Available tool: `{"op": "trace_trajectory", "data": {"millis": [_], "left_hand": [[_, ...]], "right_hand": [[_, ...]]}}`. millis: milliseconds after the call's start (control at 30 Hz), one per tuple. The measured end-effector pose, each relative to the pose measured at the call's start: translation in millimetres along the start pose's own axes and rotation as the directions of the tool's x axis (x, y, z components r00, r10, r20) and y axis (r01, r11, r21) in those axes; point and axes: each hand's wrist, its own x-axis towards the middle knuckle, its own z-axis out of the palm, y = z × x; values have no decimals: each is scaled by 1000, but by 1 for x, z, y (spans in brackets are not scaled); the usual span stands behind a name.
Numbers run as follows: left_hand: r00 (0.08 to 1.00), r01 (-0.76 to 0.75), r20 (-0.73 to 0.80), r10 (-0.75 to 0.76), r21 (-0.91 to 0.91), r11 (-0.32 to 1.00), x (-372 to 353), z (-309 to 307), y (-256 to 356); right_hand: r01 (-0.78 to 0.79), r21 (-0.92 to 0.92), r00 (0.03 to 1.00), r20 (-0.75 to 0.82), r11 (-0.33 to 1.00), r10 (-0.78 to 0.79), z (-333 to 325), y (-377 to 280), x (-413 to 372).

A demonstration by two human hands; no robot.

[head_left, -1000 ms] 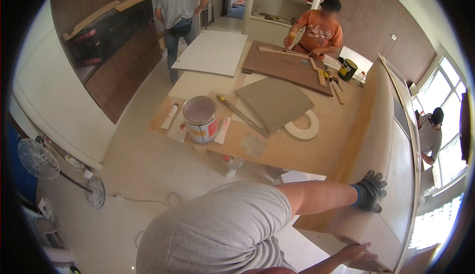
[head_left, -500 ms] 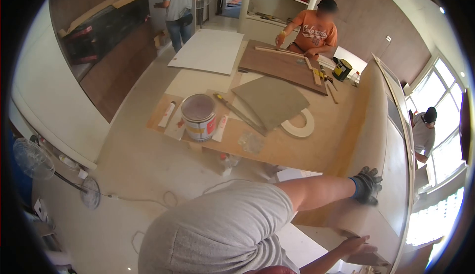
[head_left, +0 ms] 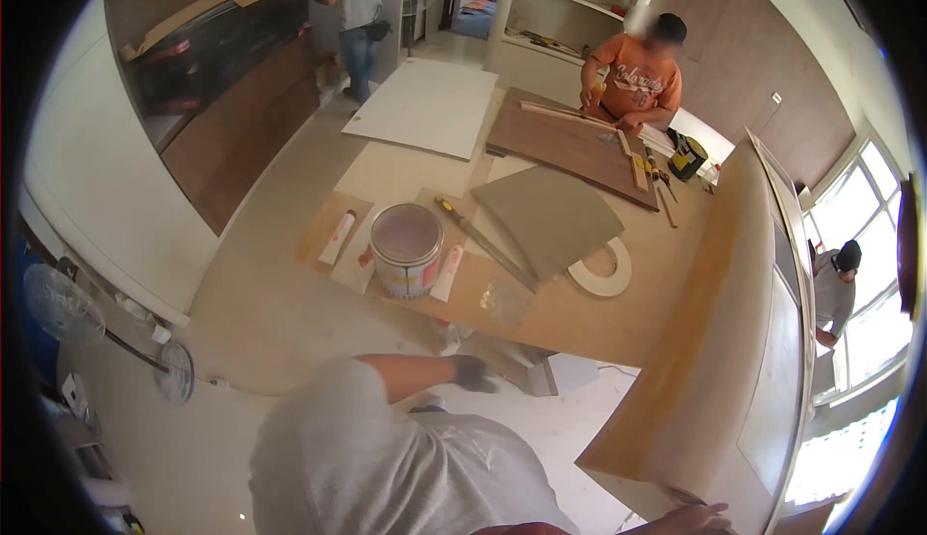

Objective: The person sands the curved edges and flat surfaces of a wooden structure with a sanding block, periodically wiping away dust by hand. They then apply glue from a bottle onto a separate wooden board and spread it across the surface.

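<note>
1. Left hand (head_left: 473, 373), gloved, hangs free near the table (head_left: 579, 318) edge; its fingers are too blurry to tell.
2. Right hand (head_left: 697, 518) at the frame bottom, fingers apparently clamped on the lower edge of the upright curved panel (head_left: 695, 342) beside the table.

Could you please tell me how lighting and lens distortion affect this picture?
Head view: the windows at right are blown out white; the fisheye lens bows the tall light-brown wooden panel and leaves black corners; the round white paint tin is evenly lit, sharp.
</note>
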Motion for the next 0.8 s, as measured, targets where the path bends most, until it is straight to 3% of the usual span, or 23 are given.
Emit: {"op": "trace_trajectory", "data": {"millis": [100,133,200,267,400,567,700,733,800], "left_hand": [[954,286,89,-287,24,958,-43,32,-112],[923,357,131,-363,63,932,-58,32,-134],[862,452,186,-471,136,881,-77,22,-155],[813,505,219,-539,195,841,-88,11,-167],[868,467,92,-488,186,864,-72,7,-196],[895,378,175,-409,188,907,-39,-6,-189],[896,351,212,-391,201,914,-46,-24,-168],[904,346,190,-384,203,916,-44,-16,-176],[921,333,138,-364,204,921,-32,12,-211]], "right_hand": [[145,-171,988,-34,975,-152,13,74,22],[95,-126,993,-58,987,-103,11,55,17],[-100,121,994,-39,988,106,12,-20,-10],[-259,326,964,26,909,266,15,-46,-27],[-511,662,847,276,548,455,28,-29,-62],[-376,450,912,25,810,410,22,-111,-85],[-317,407,926,-63,857,373,5,-161,-71],[-296,426,931,-72,855,358,3,-196,-83],[-290,409,932,-83,865,352,11,-190,-85]]}}
